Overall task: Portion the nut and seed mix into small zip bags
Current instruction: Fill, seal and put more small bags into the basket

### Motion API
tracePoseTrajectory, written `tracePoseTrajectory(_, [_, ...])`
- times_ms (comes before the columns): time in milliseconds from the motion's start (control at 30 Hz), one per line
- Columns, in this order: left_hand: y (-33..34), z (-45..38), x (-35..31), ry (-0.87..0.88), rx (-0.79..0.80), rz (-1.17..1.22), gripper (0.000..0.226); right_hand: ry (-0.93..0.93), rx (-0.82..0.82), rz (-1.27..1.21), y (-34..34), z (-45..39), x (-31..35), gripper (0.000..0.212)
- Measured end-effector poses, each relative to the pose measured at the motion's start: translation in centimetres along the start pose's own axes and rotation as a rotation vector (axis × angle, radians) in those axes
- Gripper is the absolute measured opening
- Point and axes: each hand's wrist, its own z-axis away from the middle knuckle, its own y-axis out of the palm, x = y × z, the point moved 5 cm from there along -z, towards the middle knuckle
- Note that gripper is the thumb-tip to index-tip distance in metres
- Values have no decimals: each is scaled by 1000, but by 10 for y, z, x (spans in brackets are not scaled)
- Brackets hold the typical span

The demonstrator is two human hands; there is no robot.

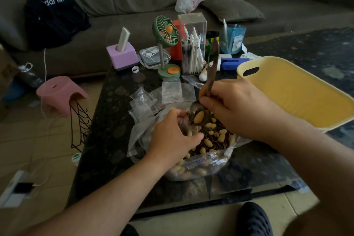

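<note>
- Behind everything sits a big grey sofa (pixel 134 5), and in front of it stands a dark speckled table (pixel 115 120).
- Far left on the floor is a pink stool (pixel 61 94).
- On the table's back edge stands a purple block (pixel 122 55), then a small green fan (pixel 165 31), then a clear box of white pens (pixel 192 44).
- A pile of small zip bags (pixel 170 92) lies flat on the table, just behind the hands.
- The left hand (pixel 172 136) has its fingers curled around one small zip bag (pixel 184 123), pinching it at the mouth of the big bag.
- A big clear bag (pixel 201 165) sits in the middle of the table, full of peanuts and dark seeds (pixel 214 136).
- A metal spoon (pixel 199 115) with a peanut in it tips over the small bag.
- The right hand (pixel 243 109) grips the spoon's handle with curled fingers.
- Far right sits a yellow tray (pixel 297 92), well apart from the nuts.
</note>
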Motion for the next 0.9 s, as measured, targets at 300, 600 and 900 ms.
tracePoseTrajectory(300, [-2,2,0,-9,-7,44,60,-60,9,-5,-4,1,7,18])
tracePoseTrajectory(600, [-2,3,0,-18,-11,75,61,-63,-40,-35,-3,1,4,20])
tracePoseTrajectory(900, [-15,3,1,-4,-5,99,58,246,-85,-37,-7,8,-20,23])
